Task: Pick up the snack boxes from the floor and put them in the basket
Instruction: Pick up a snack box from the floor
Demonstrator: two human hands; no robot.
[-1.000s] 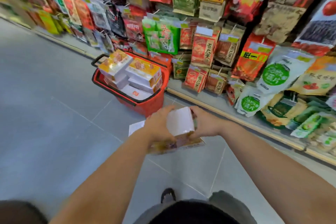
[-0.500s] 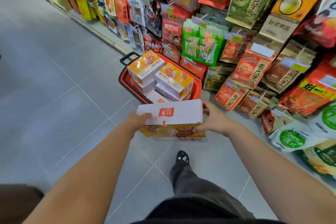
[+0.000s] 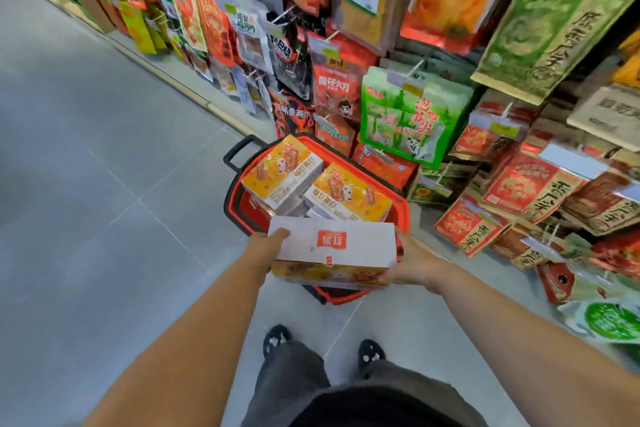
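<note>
While both hands carry it, the box (image 3: pixel 334 246) sits level in the air over the near end of the basket (image 3: pixel 247 210). Its white side with the red logo faces up and the orange printed side faces the person. The left hand (image 3: pixel 266 246) grips the box's 9 o'clock end, with a thumb on top and the fingers curled under, out of sight. The right hand (image 3: pixel 412 265) grips the 3 o'clock end. Its fingers wrap under the lower corner, and the thumb is hidden behind the box.

The basket is red with a black rim and stands on the floor (image 3: pixel 104 184) at 12 o'clock from the box, partly covered by it. A bit of its near edge shows at the box's 6 o'clock. A black handle (image 3: pixel 239 149) sticks out at the basket's 10 o'clock.

Inside, the top box (image 3: pixel 280 173) and second top box (image 3: pixel 348 192) both show orange faces. They lie tilted, side by side and touching, on white boxes beneath. I can't tell whether the held box touches them.

Hanging snack packets fill 11 to 3 o'clock, with a green bag (image 3: pixel 401 114) at the basket's 1 o'clock. Two black shoes (image 3: pixel 275 338) are at 6 o'clock, near the basket.
</note>
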